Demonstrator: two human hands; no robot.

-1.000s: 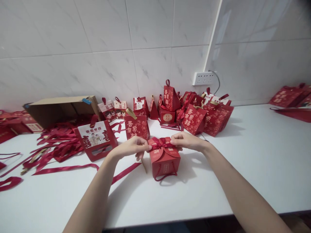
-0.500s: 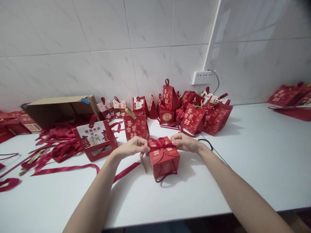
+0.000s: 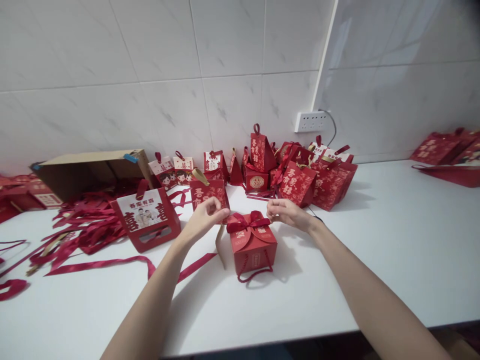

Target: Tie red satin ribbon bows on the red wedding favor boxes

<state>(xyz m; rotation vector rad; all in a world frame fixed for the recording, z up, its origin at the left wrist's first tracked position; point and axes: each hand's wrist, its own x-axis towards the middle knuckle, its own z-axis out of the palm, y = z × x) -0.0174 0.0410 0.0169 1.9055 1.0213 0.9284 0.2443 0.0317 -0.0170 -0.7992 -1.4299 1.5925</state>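
A small red gift box (image 3: 255, 255) with a scalloped lid and a red rope handle sits on the white table in front of me. A dark red ribbon bow (image 3: 248, 223) with two loops lies across its top. My left hand (image 3: 206, 217) is just left of the bow, fingers curled and thumb close to the index finger. On the bow's other side, my right hand (image 3: 288, 214) has its fingers drawn together. Whether either hand pinches a ribbon end is too small to make out.
A windowed red gift box (image 3: 148, 220) stands at left beside a heap of red ribbons (image 3: 93, 225) and an open cardboard box (image 3: 90, 162). Several red gift boxes (image 3: 298, 182) line the tiled wall, below a white power socket (image 3: 311, 121). More red packaging (image 3: 444, 147) lies far right.
Both hands have come off the bow's loops, moving slightly up and away from the box. The bow's loops are now fuller and uncovered. The box has stayed in place.
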